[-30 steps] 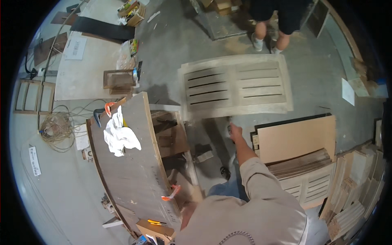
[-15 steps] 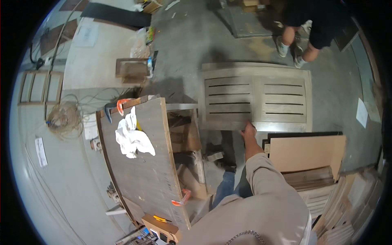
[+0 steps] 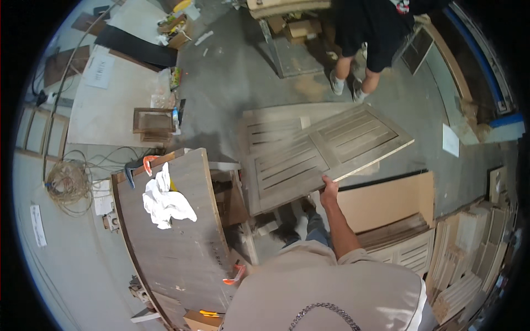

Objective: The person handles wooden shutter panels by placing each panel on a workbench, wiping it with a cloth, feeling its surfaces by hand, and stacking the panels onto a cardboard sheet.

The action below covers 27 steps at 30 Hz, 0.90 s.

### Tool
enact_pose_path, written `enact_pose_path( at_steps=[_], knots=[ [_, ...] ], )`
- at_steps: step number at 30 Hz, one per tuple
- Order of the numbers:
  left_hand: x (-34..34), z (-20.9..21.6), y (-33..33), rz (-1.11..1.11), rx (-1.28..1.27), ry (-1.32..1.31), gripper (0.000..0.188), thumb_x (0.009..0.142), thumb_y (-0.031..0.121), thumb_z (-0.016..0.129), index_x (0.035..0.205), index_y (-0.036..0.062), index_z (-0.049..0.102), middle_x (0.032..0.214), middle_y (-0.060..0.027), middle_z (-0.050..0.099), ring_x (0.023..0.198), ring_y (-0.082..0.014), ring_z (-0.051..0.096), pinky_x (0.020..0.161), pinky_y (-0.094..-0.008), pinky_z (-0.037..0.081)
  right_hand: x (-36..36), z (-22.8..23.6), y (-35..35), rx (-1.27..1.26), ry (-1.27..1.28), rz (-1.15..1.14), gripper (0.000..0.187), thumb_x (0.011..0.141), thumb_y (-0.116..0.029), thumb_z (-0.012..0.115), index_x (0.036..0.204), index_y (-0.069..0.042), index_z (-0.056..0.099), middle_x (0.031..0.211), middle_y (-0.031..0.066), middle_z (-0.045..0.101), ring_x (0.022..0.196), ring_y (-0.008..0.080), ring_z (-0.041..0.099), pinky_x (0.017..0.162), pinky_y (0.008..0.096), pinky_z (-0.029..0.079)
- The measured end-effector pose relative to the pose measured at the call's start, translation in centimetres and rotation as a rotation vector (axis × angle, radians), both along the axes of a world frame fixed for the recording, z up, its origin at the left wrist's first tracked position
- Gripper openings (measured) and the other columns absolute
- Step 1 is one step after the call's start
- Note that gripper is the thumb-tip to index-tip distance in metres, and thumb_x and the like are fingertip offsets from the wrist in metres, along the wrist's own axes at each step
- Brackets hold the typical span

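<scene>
My right hand [image 3: 329, 191] is closed on the near edge of a grey-brown slatted wooden door panel [image 3: 326, 160], thumb on its upper face. This panel sits skewed, its far right corner turned away from me, over a second similar slatted panel [image 3: 265, 117] that shows at the far left. Whether the upper one rests fully on the lower cannot be told. My left hand is out of view. To the left, a white cloth [image 3: 167, 201] lies crumpled on a dark-topped workbench [image 3: 190, 251].
Orange clamps [image 3: 236, 274] grip the bench edges. A tan board box [image 3: 386, 201] and stacked slatted panels [image 3: 414, 251] stand at my right. A person in black shorts [image 3: 364, 47] stands beyond the panels. Small wooden frames [image 3: 153, 120] lie at the left, near coiled cable [image 3: 69, 182].
The upper slatted panel has turned over the lower one, which now shows beneath it. My right hand keeps hold of its near edge. The view has shifted; the person still stands beyond.
</scene>
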State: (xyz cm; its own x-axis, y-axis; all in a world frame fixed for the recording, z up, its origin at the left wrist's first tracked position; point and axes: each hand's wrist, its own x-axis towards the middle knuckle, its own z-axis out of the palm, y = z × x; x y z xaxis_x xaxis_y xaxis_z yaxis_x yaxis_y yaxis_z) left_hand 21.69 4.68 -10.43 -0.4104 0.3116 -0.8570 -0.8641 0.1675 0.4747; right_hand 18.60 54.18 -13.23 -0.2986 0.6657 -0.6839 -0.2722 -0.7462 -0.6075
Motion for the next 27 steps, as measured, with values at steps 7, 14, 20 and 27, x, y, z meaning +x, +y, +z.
enact_pose_path(
  at_steps=[7, 14, 20, 27],
  knots=[
    [-8.4, 10.2, 10.1, 0.106, 0.115, 0.308, 0.043, 0.095, 0.031, 0.056, 0.124, -0.0004, 0.051, 0.1, -0.0104, 0.062, 0.084, -0.0164, 0.06, 0.074, -0.0298, 0.052, -4.9, 9.5, 6.0, 0.174, -0.024, -0.045, 0.012, 0.073, -0.003, 0.062, 0.083, -0.003, 0.056, 0.07, 0.0017, 0.049, 0.058, 0.015, 0.049, 0.052, 0.0317, 0.045],
    [-17.5, 27.8, 10.6, 0.293, -0.053, 0.944, 0.054, 0.095, 0.04, 0.053, 0.127, -0.003, 0.05, 0.11, -0.0142, 0.063, 0.096, -0.0215, 0.063, 0.085, -0.033, 0.049, -4.1, 24.6, 7.0, 0.313, 0.088, 0.268, 0.021, 0.074, -0.006, 0.063, 0.092, 0.004, 0.058, 0.078, 0.0056, 0.057, 0.065, 0.0161, 0.057, 0.056, 0.0296, 0.05],
    [-25.1, 33.8, 7.4, 0.274, -0.145, 1.077, 0.053, 0.095, 0.04, 0.052, 0.126, -0.003, 0.051, 0.115, -0.0142, 0.061, 0.105, -0.0215, 0.059, 0.091, -0.0319, 0.046, -6.2, 34.3, 8.9, 0.594, 0.139, 0.455, 0.025, 0.075, -0.01, 0.061, 0.093, 0.007, 0.061, 0.078, 0.0083, 0.061, 0.065, 0.0156, 0.058, 0.054, 0.029, 0.046],
    [-26.9, 29.2, 9.1, -0.035, -0.332, 0.902, 0.056, 0.093, 0.045, 0.054, 0.127, 0.0002, 0.053, 0.117, -0.0107, 0.062, 0.103, -0.0193, 0.061, 0.09, -0.0326, 0.046, -9.4, 43.6, 7.4, 0.751, 0.249, 0.8, 0.022, 0.075, -0.013, 0.064, 0.086, 0.006, 0.064, 0.074, 0.0062, 0.061, 0.064, 0.0134, 0.057, 0.057, 0.0265, 0.045]
  ],
)
